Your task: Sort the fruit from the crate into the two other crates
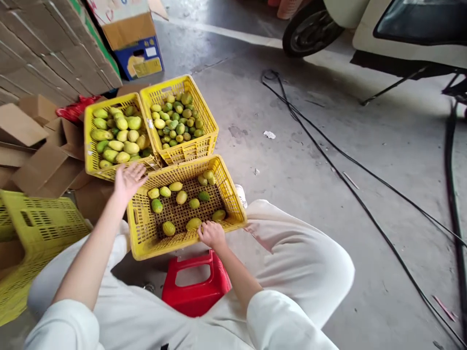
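**One hand on the front crate's rim, the other bare beside the loaded crates**

Head view: the front crate [164, 249] sits between the person's knees, its long axis running left to right with the right end tipped slightly away. The relation that matters most is between this crate and the two hands. Its near long side lies directly under the right hand [212, 234], whose fingers are curled over the rim, clamped on it. The left hand [129, 182] is up at the far left corner, palm turned up, fingers spread apart, holding nothing; whether it brushes a rim I cannot tell.

The scattered fruit [181, 197] lies on the crate's floor, ahead of the right hand and to the right of the left one. The nearest fruit [193, 223] to the right hand is just beside its fingers, on the left.

Beyond stand two fuller crates: the back left crate [88, 146], its near edge close by the left hand, so that hand is the nearer to it; and the back right crate [188, 149], farther off. A red stool [197, 304] stands on the near side of the front crate.
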`<act>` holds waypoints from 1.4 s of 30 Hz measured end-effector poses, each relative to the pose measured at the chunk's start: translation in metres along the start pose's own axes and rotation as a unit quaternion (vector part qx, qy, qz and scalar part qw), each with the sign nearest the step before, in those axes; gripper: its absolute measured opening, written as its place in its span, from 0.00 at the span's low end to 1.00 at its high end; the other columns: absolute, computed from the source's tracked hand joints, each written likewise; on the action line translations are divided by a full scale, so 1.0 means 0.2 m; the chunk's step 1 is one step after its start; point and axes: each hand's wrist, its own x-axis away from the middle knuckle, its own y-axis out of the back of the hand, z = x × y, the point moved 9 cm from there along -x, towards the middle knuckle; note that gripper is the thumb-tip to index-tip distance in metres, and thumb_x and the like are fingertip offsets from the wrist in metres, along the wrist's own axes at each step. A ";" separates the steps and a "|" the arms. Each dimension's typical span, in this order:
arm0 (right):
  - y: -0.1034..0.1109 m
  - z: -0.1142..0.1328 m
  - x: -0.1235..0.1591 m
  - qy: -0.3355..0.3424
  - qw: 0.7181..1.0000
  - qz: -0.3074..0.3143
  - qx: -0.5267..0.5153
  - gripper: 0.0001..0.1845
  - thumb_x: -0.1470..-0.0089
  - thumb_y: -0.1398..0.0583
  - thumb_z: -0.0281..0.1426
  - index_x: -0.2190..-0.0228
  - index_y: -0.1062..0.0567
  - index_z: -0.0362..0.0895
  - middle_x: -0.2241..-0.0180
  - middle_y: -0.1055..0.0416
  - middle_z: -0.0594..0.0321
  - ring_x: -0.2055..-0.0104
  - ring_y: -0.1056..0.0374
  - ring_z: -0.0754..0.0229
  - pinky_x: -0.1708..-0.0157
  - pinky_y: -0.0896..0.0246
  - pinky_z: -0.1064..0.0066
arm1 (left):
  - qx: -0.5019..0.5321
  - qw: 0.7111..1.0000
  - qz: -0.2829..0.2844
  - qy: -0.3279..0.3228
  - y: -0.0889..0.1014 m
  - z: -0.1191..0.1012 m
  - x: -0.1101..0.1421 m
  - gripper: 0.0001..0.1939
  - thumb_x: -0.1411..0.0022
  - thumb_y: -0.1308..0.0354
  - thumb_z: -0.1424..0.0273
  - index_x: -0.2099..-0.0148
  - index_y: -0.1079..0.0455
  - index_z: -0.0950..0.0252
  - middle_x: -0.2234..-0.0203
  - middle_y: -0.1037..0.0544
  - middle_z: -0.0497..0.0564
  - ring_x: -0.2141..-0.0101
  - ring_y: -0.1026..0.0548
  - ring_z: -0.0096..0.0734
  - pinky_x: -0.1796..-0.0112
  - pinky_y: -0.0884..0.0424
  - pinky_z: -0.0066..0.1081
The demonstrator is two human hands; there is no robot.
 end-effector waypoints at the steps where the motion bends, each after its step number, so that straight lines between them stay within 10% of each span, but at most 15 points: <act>1: 0.00 0.00 0.00 -0.002 1.000 0.003 -0.002 0.23 0.31 0.48 0.37 0.60 0.17 0.39 0.57 0.19 0.44 0.53 0.23 0.47 0.52 0.35 0.63 | -0.043 0.999 0.027 0.020 -0.06 0.15 0.00 0.24 0.26 0.60 0.54 0.48 0.28 0.61 0.48 0.20 0.57 0.46 0.23 0.37 0.44 0.27 0.41; 7: 0.01 0.00 0.01 -0.014 0.999 0.030 -0.019 0.23 0.30 0.49 0.38 0.58 0.17 0.39 0.55 0.20 0.44 0.50 0.24 0.46 0.50 0.36 0.61 | -0.303 0.940 0.094 0.124 -0.17 1.09 0.05 0.14 0.36 0.34 0.63 0.50 0.23 0.63 0.48 0.20 0.62 0.43 0.24 0.51 0.42 0.30 0.49; 12: -0.01 -0.01 0.04 -0.035 0.996 0.072 -0.029 0.21 0.31 0.48 0.38 0.59 0.18 0.41 0.55 0.20 0.45 0.49 0.25 0.44 0.50 0.35 0.60 | -0.443 0.887 0.086 0.099 -0.14 1.50 0.00 0.36 0.32 0.41 0.51 0.30 0.38 0.66 0.29 0.42 0.70 0.30 0.43 0.64 0.34 0.48 0.66; 18: -0.04 -0.13 -0.20 -0.081 0.988 0.128 -0.031 0.12 0.37 0.40 0.34 0.55 0.21 0.43 0.53 0.21 0.45 0.51 0.24 0.43 0.54 0.31 0.60 | -0.486 0.868 0.096 0.012 -0.18 1.68 -0.19 0.57 0.40 0.41 0.42 0.24 0.52 0.77 0.24 0.59 0.71 0.25 0.67 0.57 0.30 0.72 0.56; 24: 0.00 -0.16 -0.72 -0.051 0.993 0.099 -0.035 0.21 0.32 0.47 0.31 0.41 0.29 0.42 0.42 0.29 0.44 0.39 0.35 0.41 0.39 0.38 0.54 | -0.452 0.889 0.069 -0.014 -0.15 1.82 -0.26 0.55 0.40 0.38 0.43 0.24 0.47 0.74 0.24 0.56 0.68 0.25 0.66 0.60 0.29 0.71 0.54; 27: -0.06 -0.13 -0.88 -0.018 0.995 0.093 -0.033 0.27 0.34 0.44 0.33 0.37 0.34 0.42 0.35 0.37 0.42 0.33 0.42 0.37 0.35 0.44 0.48 | -0.543 0.831 0.114 -0.022 -0.16 1.90 -0.24 0.61 0.43 0.36 0.41 0.23 0.53 0.78 0.24 0.61 0.71 0.25 0.67 0.64 0.30 0.71 0.59; 32: -0.33 -0.05 -0.93 0.036 0.988 0.145 -0.029 0.50 0.54 0.30 0.26 0.32 0.39 0.41 0.30 0.43 0.43 0.30 0.46 0.31 0.27 0.62 0.40 | -0.635 0.759 0.142 -0.019 -0.17 1.96 -0.19 0.58 0.38 0.41 0.42 0.22 0.57 0.75 0.24 0.62 0.68 0.25 0.66 0.63 0.30 0.69 0.62; 42: -0.38 -0.15 -0.84 0.028 0.989 0.142 -0.007 0.30 0.54 0.35 0.17 0.48 0.26 0.41 0.46 0.27 0.42 0.39 0.35 0.37 0.28 0.58 0.43 | -0.637 0.749 0.181 -0.034 -0.14 1.93 -0.15 0.54 0.35 0.44 0.42 0.22 0.55 0.74 0.24 0.61 0.66 0.25 0.64 0.61 0.30 0.68 0.60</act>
